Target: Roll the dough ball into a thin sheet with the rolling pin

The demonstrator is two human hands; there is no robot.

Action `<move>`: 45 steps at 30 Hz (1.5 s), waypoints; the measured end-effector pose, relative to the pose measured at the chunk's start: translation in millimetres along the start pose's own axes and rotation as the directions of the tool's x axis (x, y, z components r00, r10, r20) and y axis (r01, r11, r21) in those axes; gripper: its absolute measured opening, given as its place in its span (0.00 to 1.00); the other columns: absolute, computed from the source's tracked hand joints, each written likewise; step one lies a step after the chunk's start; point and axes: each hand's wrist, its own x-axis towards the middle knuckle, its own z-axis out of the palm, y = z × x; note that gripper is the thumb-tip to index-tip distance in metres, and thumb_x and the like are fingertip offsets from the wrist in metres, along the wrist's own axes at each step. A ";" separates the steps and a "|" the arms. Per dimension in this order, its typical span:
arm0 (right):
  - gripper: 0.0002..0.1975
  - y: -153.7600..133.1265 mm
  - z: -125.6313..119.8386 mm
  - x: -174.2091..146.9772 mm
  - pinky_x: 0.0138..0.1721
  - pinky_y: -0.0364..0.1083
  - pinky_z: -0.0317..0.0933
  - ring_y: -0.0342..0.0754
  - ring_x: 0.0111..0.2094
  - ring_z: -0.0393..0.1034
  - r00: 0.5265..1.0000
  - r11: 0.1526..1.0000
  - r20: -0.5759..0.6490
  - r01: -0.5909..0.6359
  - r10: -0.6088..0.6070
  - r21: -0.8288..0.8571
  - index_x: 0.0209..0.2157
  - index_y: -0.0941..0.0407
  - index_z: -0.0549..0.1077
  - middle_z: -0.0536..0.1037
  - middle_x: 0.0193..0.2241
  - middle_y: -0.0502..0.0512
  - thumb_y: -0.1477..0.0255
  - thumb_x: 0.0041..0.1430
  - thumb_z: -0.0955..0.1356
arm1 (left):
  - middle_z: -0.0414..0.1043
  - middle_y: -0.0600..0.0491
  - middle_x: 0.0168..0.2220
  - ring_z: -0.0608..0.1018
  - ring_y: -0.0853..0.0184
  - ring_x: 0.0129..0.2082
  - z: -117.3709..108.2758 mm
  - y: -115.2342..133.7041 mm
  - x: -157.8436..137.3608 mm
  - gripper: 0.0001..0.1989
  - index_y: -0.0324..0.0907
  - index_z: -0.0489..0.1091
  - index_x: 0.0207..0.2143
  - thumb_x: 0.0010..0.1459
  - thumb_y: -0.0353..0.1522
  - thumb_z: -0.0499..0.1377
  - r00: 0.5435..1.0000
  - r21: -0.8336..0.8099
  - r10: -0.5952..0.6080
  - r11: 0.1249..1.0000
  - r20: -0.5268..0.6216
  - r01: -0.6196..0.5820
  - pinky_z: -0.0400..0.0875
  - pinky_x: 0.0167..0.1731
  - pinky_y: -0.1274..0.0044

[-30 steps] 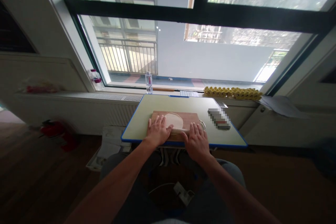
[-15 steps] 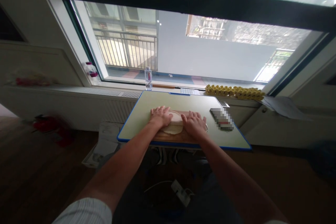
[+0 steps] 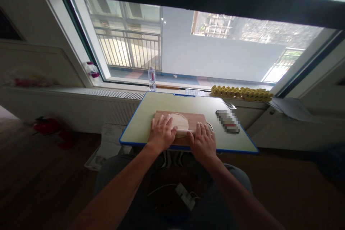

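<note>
A thin round sheet of dough (image 3: 179,121) lies on a wooden cutting board (image 3: 198,118). Across its near part runs a pale rolling pin (image 3: 185,132), visible only between my hands. My left hand (image 3: 161,132) rests flat over the pin's left end, fingers stretched forward onto the board and the dough's left edge. Over the right end lies my right hand (image 3: 202,137), palm down with fingers extended, beside the board's metal handle (image 3: 210,127). Both hands are open and press on the pin rather than wrapping it. Its ends are hidden beneath them.
The board sits on a small blue-edged table (image 3: 140,122). A blurred-out flat object (image 3: 228,121) lies at its right. On the sill behind stand a water bottle (image 3: 152,79) and yellow egg trays (image 3: 241,93). Below, a power strip (image 3: 185,196) lies between my legs.
Both hands have drawn back toward me with the rolling pin, from the middle of the dough to its near part. More of the board and the dough's far side now shows.
</note>
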 end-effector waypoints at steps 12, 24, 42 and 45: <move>0.38 -4.1 -0.6 17.1 0.73 0.65 0.40 0.64 0.75 0.49 0.999 1.000 0.036 -0.020 0.020 0.002 0.73 0.67 0.60 0.61 0.73 0.71 0.52 0.77 0.53 | 0.57 0.47 0.76 0.57 0.47 0.76 6.1 1.2 12.7 0.31 0.44 0.66 0.72 0.75 0.44 0.42 0.998 -0.029 -0.062 0.998 -0.028 0.061 0.50 0.73 0.47; 0.37 -4.0 -2.0 107.5 0.70 0.69 0.45 0.66 0.73 0.52 0.966 0.995 0.246 -0.088 0.075 0.045 0.73 0.61 0.63 0.62 0.73 0.67 0.51 0.76 0.54 | 0.50 0.46 0.79 0.55 0.46 0.76 13.1 -11.1 106.6 0.33 0.48 0.60 0.75 0.71 0.44 0.43 0.972 -0.039 -0.052 0.997 0.230 0.063 0.44 0.72 0.43; 0.20 19.3 19.9 -12.8 0.66 0.60 0.56 0.60 0.63 0.64 0.952 0.943 -0.259 0.226 -0.161 0.243 0.58 0.54 0.75 0.78 0.58 0.61 0.59 0.73 0.66 | 0.73 0.51 0.67 0.65 0.52 0.71 0.2 -4.6 -26.2 0.17 0.50 0.76 0.57 0.67 0.37 0.61 0.994 -0.253 0.078 0.963 -0.078 -0.095 0.50 0.73 0.51; 0.16 19.2 15.2 -2.4 0.63 0.58 0.59 0.60 0.59 0.67 0.957 0.931 -0.246 0.226 -0.156 0.288 0.54 0.53 0.78 0.80 0.54 0.61 0.61 0.71 0.69 | 0.75 0.51 0.65 0.66 0.53 0.69 -5.0 -7.6 -16.8 0.13 0.50 0.77 0.52 0.67 0.35 0.61 0.996 -0.303 0.075 0.949 -0.045 -0.086 0.50 0.73 0.52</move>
